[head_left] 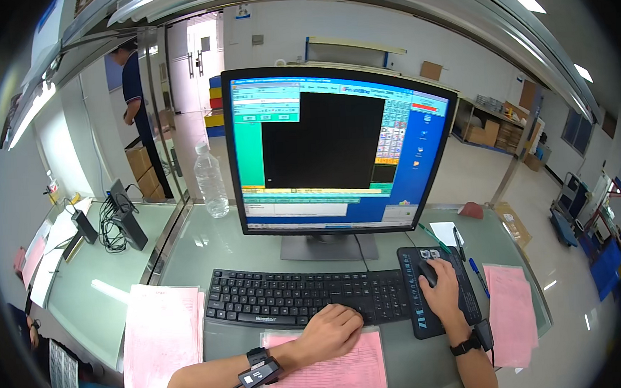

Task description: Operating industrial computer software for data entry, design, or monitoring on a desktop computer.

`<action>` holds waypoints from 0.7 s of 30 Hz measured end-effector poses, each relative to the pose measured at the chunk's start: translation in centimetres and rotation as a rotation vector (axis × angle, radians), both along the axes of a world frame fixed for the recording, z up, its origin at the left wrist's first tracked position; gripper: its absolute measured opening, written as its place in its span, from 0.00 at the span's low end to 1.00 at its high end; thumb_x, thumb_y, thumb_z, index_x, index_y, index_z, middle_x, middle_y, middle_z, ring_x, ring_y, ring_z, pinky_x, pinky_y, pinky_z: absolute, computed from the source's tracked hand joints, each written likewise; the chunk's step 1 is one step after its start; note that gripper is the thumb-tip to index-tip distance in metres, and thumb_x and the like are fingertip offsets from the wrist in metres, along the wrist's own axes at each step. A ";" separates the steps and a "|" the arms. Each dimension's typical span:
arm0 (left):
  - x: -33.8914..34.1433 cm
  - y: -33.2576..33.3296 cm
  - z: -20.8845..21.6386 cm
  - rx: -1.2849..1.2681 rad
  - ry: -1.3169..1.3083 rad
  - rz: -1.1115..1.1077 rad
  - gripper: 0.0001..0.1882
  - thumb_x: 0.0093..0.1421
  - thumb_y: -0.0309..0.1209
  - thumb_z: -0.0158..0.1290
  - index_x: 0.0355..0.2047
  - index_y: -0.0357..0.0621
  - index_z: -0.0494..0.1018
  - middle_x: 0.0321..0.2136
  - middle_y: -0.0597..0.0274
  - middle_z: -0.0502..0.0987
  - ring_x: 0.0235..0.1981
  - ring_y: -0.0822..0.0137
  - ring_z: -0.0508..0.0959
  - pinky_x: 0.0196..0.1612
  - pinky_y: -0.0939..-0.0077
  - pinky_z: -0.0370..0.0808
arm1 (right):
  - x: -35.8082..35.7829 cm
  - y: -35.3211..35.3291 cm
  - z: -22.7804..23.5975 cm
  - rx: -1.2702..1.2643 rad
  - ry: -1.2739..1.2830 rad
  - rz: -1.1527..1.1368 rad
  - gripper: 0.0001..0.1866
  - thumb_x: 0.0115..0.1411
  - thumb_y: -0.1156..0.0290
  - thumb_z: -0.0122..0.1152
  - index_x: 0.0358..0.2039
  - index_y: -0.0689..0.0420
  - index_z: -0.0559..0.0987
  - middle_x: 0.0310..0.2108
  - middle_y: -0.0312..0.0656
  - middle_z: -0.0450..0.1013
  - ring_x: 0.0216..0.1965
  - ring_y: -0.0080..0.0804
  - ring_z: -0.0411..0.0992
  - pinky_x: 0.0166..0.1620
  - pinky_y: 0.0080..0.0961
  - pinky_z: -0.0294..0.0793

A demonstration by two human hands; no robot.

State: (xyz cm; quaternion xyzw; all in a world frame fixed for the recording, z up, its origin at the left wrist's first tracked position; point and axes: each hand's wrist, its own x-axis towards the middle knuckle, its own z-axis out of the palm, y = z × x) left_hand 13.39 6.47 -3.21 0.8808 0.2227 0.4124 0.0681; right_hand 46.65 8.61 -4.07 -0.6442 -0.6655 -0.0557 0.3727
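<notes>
My right hand is wrapped over a black computer mouse, which lies on a dark mouse pad. Loosely curled, my left hand rests at the front edge of a black keyboard, partly over a pink sheet in a clear sleeve. Its fingertips are hidden, and nothing shows in it. Behind the keyboard stands a lit monitor with a large black window on a blue and green screen. Each wrist wears a strap with a small dark device.
A clear plastic bottle stands left of the monitor. Pink papers lie at the left, and more pink sheets at the right. Pens, including a blue pen, lie beside the mouse pad. Another person stands far left.
</notes>
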 end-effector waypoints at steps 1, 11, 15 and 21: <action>0.0 0.0 0.0 0.001 -0.004 -0.007 0.06 0.58 0.25 0.63 0.35 0.42 0.77 0.39 0.62 0.83 0.40 0.60 0.81 0.46 0.66 0.77 | 0.0 0.0 0.0 0.001 0.002 0.011 0.24 0.59 0.68 0.70 0.56 0.59 0.80 0.58 0.53 0.73 0.59 0.57 0.71 0.63 0.45 0.72; 0.0 -0.1 -0.1 -0.011 -0.002 0.000 0.06 0.58 0.25 0.63 0.35 0.42 0.77 0.38 0.61 0.83 0.40 0.59 0.81 0.47 0.66 0.77 | 0.1 0.1 -0.1 0.024 -0.012 0.024 0.21 0.60 0.69 0.70 0.54 0.60 0.83 0.57 0.55 0.73 0.58 0.58 0.72 0.63 0.47 0.72; 0.1 -0.1 -0.3 -0.025 -0.004 -0.004 0.05 0.60 0.26 0.61 0.36 0.42 0.76 0.37 0.60 0.81 0.40 0.58 0.80 0.47 0.66 0.77 | 0.1 0.2 -0.3 0.030 -0.015 0.011 0.22 0.59 0.70 0.70 0.54 0.60 0.83 0.57 0.56 0.73 0.59 0.58 0.72 0.63 0.47 0.72; 0.0 0.0 -0.3 -0.014 0.008 0.002 0.06 0.60 0.27 0.61 0.36 0.42 0.76 0.37 0.60 0.81 0.40 0.59 0.80 0.47 0.66 0.76 | 0.0 0.2 -0.2 0.027 -0.020 0.009 0.22 0.59 0.70 0.70 0.54 0.61 0.82 0.57 0.56 0.73 0.58 0.58 0.72 0.63 0.47 0.72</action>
